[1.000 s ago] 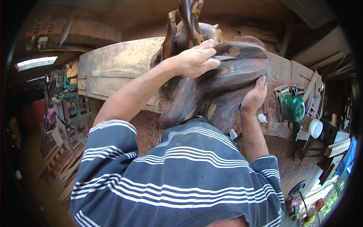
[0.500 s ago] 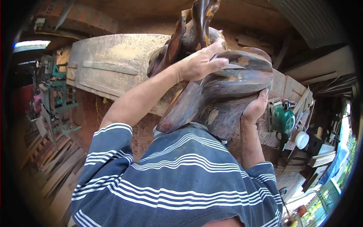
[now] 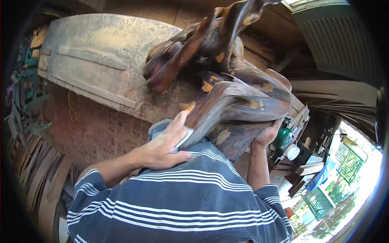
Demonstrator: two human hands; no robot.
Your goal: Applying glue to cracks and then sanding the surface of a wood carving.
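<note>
A large dark brown wooden carving [image 3: 247, 109], with flowing ridges and lighter bare patches, rests partly on the workbench [image 3: 97, 44] and leans against my striped shirt. My left hand [image 3: 164, 143] lies against its near left end, thumb apart from the fingers. Under those fingers shows the edge of a thin pale sheet [image 3: 183, 137], which looks like sandpaper, pressed to the wood; most of it is hidden. On the near right side, my right hand [image 3: 265, 134] grips the lower edge of the carving, its fingertips partly hidden.
A flat wooden strip [image 3: 92, 58] lies on the bench. To the right stand a green power tool [image 3: 281, 139] and a white round container [image 3: 292, 152]. Stacked wood strips [image 3: 38, 182] lie low on the left, by green metal frames [image 3: 34, 93]. Corrugated sheet [image 3: 340, 40] is at upper right.
My left hand has slid from the carving's upper middle down and left to its near end. My right hand keeps its hold. The view has turned, and the carving's far part appears higher.
</note>
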